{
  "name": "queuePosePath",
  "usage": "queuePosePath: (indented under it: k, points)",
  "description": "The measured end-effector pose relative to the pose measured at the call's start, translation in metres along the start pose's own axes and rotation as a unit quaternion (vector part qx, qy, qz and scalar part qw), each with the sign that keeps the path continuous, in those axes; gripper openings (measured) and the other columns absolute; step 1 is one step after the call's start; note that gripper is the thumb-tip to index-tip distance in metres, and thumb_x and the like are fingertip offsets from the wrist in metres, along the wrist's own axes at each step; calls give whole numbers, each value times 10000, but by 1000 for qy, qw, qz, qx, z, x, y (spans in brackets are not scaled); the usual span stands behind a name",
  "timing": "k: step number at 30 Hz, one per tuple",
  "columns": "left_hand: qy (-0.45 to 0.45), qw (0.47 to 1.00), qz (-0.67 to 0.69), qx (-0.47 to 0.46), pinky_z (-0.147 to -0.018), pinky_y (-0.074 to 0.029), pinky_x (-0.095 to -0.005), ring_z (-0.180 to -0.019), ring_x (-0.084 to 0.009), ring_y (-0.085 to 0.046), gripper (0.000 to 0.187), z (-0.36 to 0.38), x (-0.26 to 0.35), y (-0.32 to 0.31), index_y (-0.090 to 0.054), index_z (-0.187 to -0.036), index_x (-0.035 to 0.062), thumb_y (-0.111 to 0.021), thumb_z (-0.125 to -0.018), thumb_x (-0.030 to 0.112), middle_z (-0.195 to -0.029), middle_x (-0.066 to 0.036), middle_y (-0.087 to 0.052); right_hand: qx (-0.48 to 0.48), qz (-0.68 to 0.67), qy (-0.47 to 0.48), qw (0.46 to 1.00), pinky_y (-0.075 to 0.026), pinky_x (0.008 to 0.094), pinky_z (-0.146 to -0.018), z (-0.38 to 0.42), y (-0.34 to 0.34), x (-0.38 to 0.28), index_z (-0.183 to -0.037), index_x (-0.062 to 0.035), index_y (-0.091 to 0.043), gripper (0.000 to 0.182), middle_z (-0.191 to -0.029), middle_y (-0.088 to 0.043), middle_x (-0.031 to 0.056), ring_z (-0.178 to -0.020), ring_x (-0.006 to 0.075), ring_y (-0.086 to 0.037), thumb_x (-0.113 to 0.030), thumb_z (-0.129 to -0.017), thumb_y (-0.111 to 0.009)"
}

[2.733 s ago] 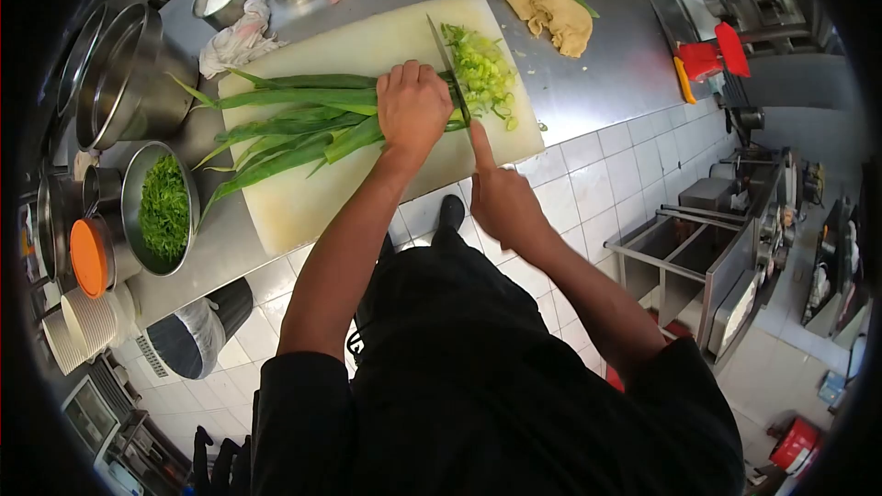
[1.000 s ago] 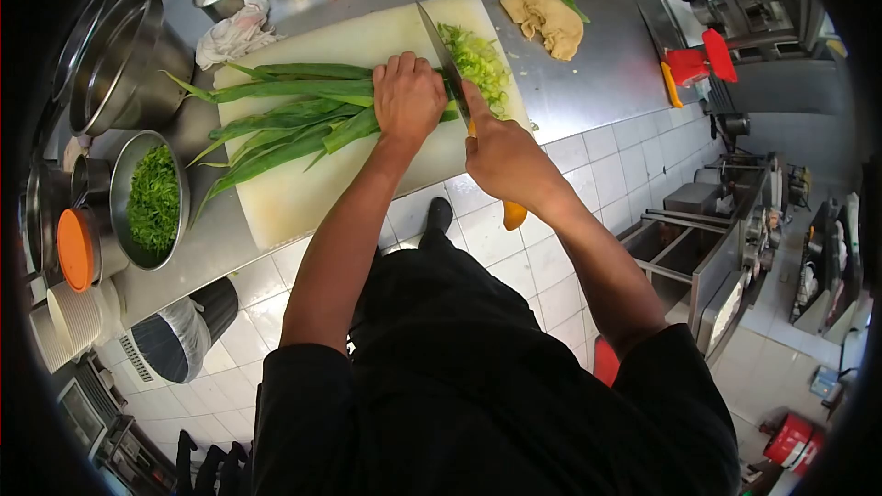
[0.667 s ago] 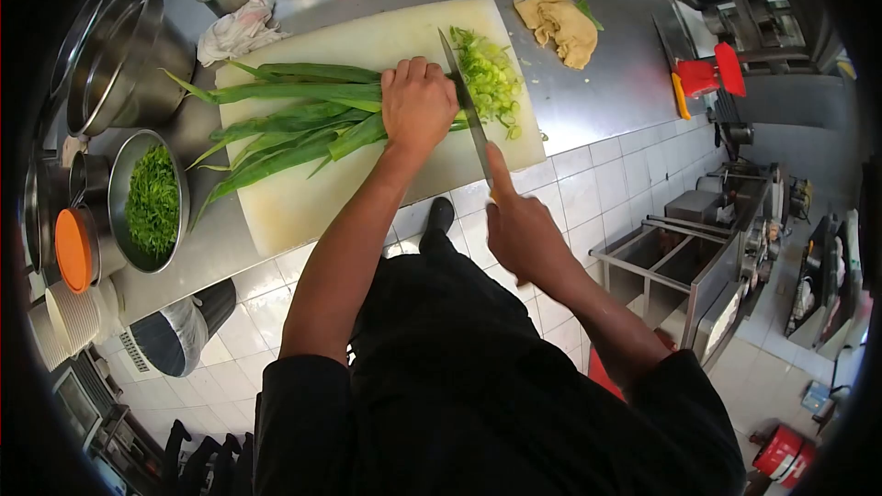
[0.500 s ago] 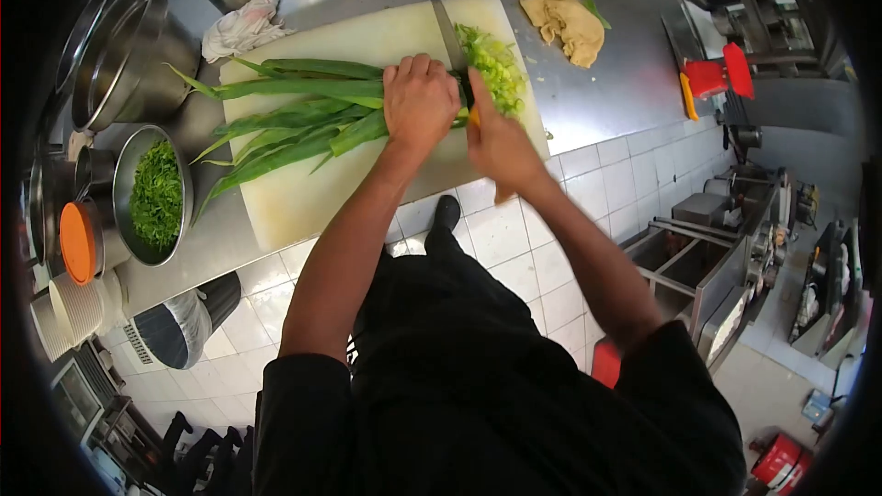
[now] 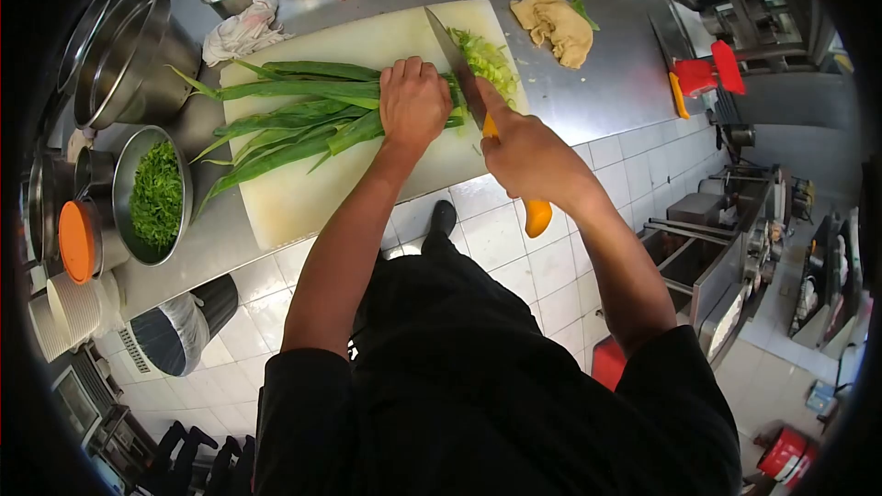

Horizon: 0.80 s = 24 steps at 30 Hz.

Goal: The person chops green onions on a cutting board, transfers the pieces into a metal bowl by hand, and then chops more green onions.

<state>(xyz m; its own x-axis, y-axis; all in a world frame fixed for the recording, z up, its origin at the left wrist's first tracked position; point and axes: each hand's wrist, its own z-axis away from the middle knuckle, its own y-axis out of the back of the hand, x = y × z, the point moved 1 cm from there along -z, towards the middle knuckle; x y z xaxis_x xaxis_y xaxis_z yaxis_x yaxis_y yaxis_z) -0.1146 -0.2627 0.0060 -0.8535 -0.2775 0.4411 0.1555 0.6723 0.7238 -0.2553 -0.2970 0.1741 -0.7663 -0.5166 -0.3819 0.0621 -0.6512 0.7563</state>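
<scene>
A bunch of green onions [image 5: 303,119] lies across a white cutting board [image 5: 285,207], leaves to the left. My left hand [image 5: 415,103] is closed over the bunch near its cut end and presses it on the board. My right hand [image 5: 537,156] grips the orange handle of a kitchen knife [image 5: 457,57]. Its blade points up and to the left, just right of the bunch's cut end. Sliced green onion [image 5: 489,64] is heaped beyond the blade at the board's right side. The cut end itself is partly hidden by my left hand.
A steel bowl of chopped greens [image 5: 156,197] stands left of the board, near an orange lid [image 5: 77,242]. A white cloth [image 5: 246,29] lies behind the board. On the right are a tan cloth [image 5: 556,28] and another orange-handled knife [image 5: 678,95] at the counter's edge.
My right hand has shifted right and slightly toward me with the knife, exposing more of its orange handle. The sliced pile looks more spread along the blade. My left hand has barely moved.
</scene>
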Motion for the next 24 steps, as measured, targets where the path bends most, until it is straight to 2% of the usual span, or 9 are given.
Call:
queuePosePath:
  k: [5, 8, 11, 12, 15, 16, 19, 22, 24]
  points:
    - [13, 1000, -6, -9, -837, -442, -442, -912, -310, -604, 126, 0, -1, -1, -683, -827, 37, -631, -871, 144, -882, -116, -619, -8, 19, -21, 1000, -545, 501, -864, 24, -8, -5, -1636, -64, -204, 740, -984, -700, 331, -829, 425, -722, -139, -963, -503]
    - [11, 1000, -4, -11, -842, -442, -441, -914, -308, -609, 148, -1, 0, -3, -691, -823, 32, -619, -870, 152, -887, -118, -629, 2, 23, -11, 1000, -535, 519, -882, 39, -16, -2, -1643, -87, -166, 756, -1000, -692, 349, -894, 465, -710, -136, -971, -509]
    - [10, 1000, -3, -9, -842, -441, -439, -903, -306, -609, 157, 0, 0, -4, -692, -813, 28, -616, -867, 155, -893, -119, -637, -67, -5, -66, 996, -532, 555, -847, 57, -9, -9, -1646, -106, -127, 778, -1012, -689, 356, -884, 509, -691, -113, -973, -516]
    - [12, 1000, -5, -8, -841, -441, -439, -899, -305, -609, 159, -1, -1, -4, -692, -809, 27, -616, -866, 156, -895, -120, -639, 3, 31, 4, 1000, -538, 586, -793, 54, -31, 13, -1640, -100, -114, 789, -920, -692, 345, -783, 521, -682, -65, -962, -514]
    - [17, 1000, -4, -9, -838, -442, -440, -894, -304, -609, 157, -2, -1, -3, -692, -810, 31, -618, -867, 157, -899, -119, -642, 52, 3, 57, 997, -535, 604, -754, 36, -64, 25, -1636, -92, -114, 796, -803, -681, 323, -710, 531, -661, -43, -951, -516]
    - [19, 1000, -4, -11, -838, -442, -440, -895, -304, -610, 156, -1, -1, -3, -694, -815, 34, -618, -868, 158, -897, -117, -641, 69, 22, 42, 996, -528, 602, -757, 15, -81, 34, -1634, -82, -121, 801, -715, -661, 301, -692, 525, -652, -34, -940, -519]
    - [17, 1000, -11, -7, -838, -441, -440, -899, -302, -610, 150, -4, -2, -1, -696, -831, 41, -618, -872, 162, -893, -111, -638, 124, -42, 106, 986, -536, 584, -740, -39, -85, 45, -1635, -93, -139, 805, -765, -669, 317, -690, 526, -647, -33, -931, -526]
    - [9, 1000, -12, -16, -837, -441, -439, -908, -302, -608, 142, -6, 0, -1, -694, -845, 48, -621, -876, 166, -900, -106, -636, 175, -29, 178, 968, -569, 530, -709, -84, -71, 58, -1641, -117, -148, 799, -813, -689, 299, -638, 454, -671, -51, -936, -518]
    - [15, 999, -15, -31, -836, -442, -439, -917, -303, -607, 139, -3, 0, 0, -690, -851, 52, -623, -878, 170, -913, -104, -637, 106, -69, 132, 983, -584, 479, -695, -97, -46, 58, -1648, -134, -143, 800, -842, -702, 277, -613, 388, -683, -70, -941, -512]
